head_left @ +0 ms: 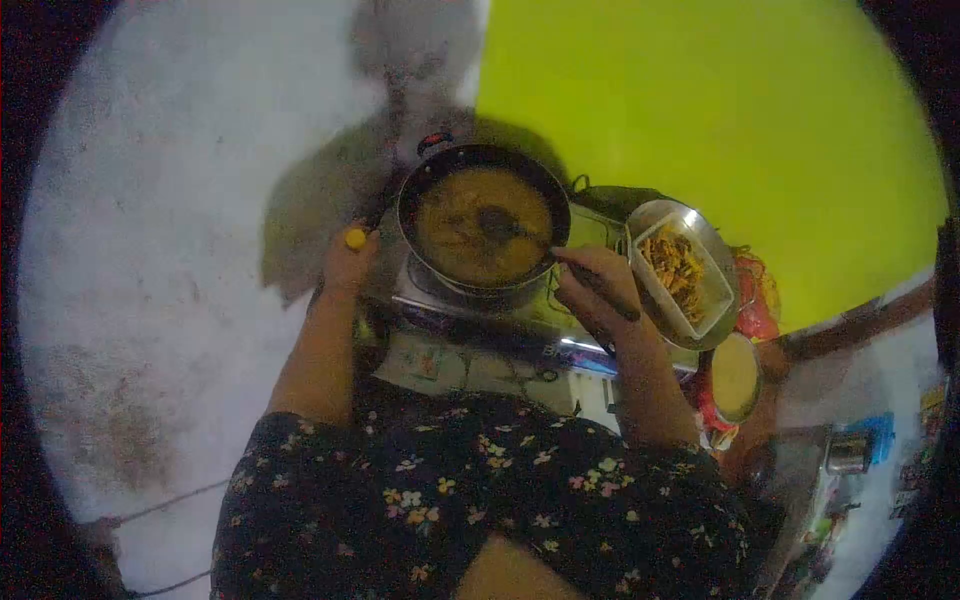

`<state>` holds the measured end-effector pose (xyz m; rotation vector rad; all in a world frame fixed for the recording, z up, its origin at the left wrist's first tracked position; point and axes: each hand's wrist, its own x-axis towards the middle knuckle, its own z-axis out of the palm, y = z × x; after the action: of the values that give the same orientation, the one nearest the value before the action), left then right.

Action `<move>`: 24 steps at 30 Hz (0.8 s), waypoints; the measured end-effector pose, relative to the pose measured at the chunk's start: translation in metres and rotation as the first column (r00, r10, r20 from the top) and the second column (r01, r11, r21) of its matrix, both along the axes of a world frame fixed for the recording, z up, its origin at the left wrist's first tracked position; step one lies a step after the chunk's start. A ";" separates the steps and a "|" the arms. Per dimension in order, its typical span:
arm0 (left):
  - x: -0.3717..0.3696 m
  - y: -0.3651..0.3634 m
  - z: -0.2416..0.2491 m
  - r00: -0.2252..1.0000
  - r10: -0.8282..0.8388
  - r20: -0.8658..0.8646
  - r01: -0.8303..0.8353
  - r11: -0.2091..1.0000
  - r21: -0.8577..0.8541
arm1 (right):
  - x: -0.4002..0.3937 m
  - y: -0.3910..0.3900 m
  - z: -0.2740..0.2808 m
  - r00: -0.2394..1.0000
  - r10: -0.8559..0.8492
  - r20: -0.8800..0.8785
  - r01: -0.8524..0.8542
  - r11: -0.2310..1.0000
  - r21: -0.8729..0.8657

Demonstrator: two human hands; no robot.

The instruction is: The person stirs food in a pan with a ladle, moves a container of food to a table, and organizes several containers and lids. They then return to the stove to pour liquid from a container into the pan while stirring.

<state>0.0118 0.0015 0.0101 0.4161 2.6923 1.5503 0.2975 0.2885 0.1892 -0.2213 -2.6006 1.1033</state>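
Note:
A deep dark pan stands on the gas stove, with a brownish-yellow stew in it. My right hand is closed around the dark handle of a ladle; its bowl rests in the stew near the middle. To the left of the pan, my left hand is closed on something with a round yellow end. A dark part runs from there toward the pan's rim, but dim light hides what it is.
Right of the pan, a white rectangular container of brown strips sits in a round metal dish. Beyond it are a round pale-topped container and a red packet. The gas stove stands against a grey and lime-green wall.

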 end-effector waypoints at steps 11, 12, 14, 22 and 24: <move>-0.004 -0.003 -0.010 0.999 0.024 -0.041 -0.025 1.000 -0.011 | -0.004 0.017 -0.019 0.992 0.108 -0.071 -0.101 0.991 0.086; -0.007 -0.003 -0.014 1.000 0.001 -0.027 0.000 1.000 0.008 | -0.005 0.016 -0.028 0.991 0.105 -0.081 -0.115 0.984 -0.132; -0.014 -0.005 -0.021 0.999 -0.046 -0.002 0.046 0.998 0.047 | -0.004 0.016 -0.038 0.991 0.094 -0.094 -0.117 0.953 -0.281; 0.004 0.001 0.002 0.992 0.062 -0.109 -0.066 0.997 -0.040 | -0.018 0.032 -0.074 0.990 0.049 -0.130 -0.077 0.972 -0.222; 0.004 0.000 0.002 0.989 0.056 -0.135 -0.057 0.998 0.002 | -0.023 0.035 -0.075 0.965 0.063 -0.254 -0.056 0.998 0.036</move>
<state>0.0158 0.0019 0.0124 0.4653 2.8304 1.5889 0.2744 0.3235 0.1144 0.0062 -2.4043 1.0384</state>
